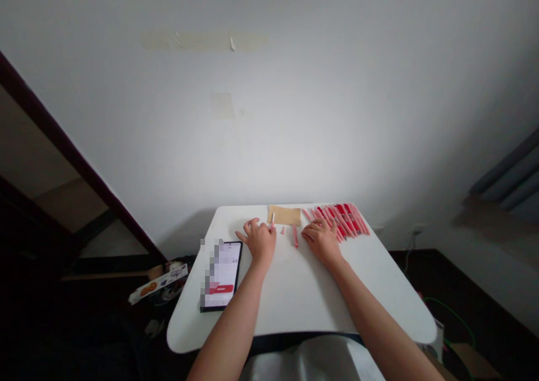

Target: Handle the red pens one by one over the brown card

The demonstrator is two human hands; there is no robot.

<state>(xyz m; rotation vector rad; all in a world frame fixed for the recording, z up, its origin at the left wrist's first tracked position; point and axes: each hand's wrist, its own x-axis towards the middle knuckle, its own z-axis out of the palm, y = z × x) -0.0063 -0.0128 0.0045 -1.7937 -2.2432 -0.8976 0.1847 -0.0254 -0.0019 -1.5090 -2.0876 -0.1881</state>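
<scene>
My left hand is over the table's far middle, outer fingers spread. Its thumb and index finger close on the pink end of a slim pink-and-white pen part; the fingers partly hide the contact. My right hand rests with bent, slightly parted fingers at the left edge of a row of pink and red pens, with no object visible in it. Between the hands lie a small pink cone-shaped piece and a pink pen barrel. Behind them is a tan paper strip.
A phone with a lit screen lies on the left of the white table. The table's far edge meets a pale wall. A printed box and other clutter are at the lower left. A socket with a cable is at right.
</scene>
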